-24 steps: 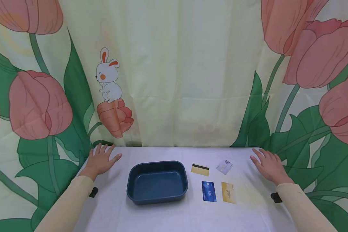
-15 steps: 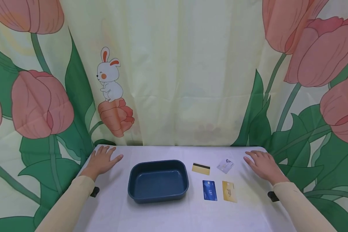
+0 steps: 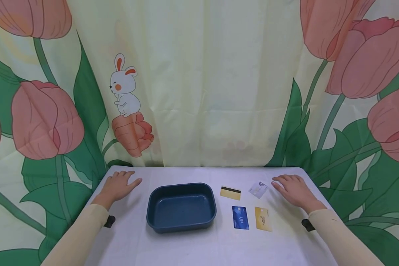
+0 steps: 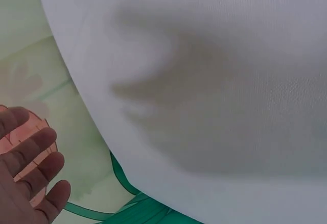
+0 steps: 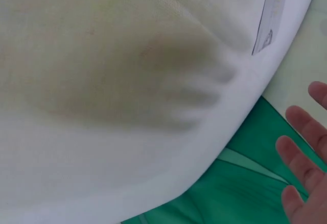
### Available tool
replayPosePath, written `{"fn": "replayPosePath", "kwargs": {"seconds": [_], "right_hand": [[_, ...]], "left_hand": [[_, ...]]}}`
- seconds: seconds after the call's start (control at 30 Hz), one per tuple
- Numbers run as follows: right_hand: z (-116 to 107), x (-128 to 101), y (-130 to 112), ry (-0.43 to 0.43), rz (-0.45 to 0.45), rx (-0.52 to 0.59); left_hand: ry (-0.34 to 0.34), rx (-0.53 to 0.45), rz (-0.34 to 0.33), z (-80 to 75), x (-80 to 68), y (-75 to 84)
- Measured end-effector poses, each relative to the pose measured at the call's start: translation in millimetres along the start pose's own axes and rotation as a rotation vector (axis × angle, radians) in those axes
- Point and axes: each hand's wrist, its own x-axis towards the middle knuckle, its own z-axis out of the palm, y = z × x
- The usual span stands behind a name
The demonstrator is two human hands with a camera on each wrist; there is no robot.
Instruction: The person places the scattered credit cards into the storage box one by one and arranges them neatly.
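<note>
A pale, whitish card [image 3: 258, 189] lies flat and slightly askew on the white table [image 3: 186, 247], far-right area, just left of the right hand's fingertips; whether they touch it can't be told. In the right wrist view the same card [image 5: 271, 17] shows as a thin strip near the table's rounded edge.

3 more cards lie w/ it in a loose 2-by-2 group: a gold card w/ a black stripe [image 3: 230, 193] to its left, a blue card [image 3: 240, 217] and a yellow card [image 3: 263, 219] nearer the person. Left of the group, close by but apart, sits a dark blue tray [image 3: 153, 218], nothing in it.

Right hand [image 3: 294, 191] hovers low or rests near the table's right edge, fingers fairly straight, pointing left toward the pale card, holding nothing. Left hand [image 3: 118, 186] lies palm-down at the far-left corner, fingers relaxed and spread, holding nothing, well apart from the cards, w/ the tray between.

Judged from this: the reach for a 1st card looks to be the step in hand, no card gripped yet. The next move likely calls for a fingertip pinch or an edge slide, since a flat card gives little to grab.

Behind hangs a curtain [image 3: 199, 92] w/ tulips and a rabbit.
</note>
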Motion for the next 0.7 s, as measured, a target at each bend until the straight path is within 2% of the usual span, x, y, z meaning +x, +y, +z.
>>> {"fn": "replayPosePath", "kwargs": {"seconds": [0.17, 0.3, 0.53, 0.7], "right_hand": [[-3, -2, -5, -0.033, -0.014, -0.007], [-3, -3, -8, -0.050, -0.017, 0.001], [1, -1, -14, -0.067, -0.026, 0.020], [3, 0, -18, -0.119, -0.026, 0.056]], "left_hand": [[0.001, -0.012, 0.023, -0.7, -3.4, 8.3], [-0.038, -0.042, 0.021, 1.0, -3.6, 13.3], [-0.134, -0.163, -0.009, -1.8, -2.8, 20.1], [-0.184, -0.269, -0.018, -3.6, -2.2, 28.5]]}}
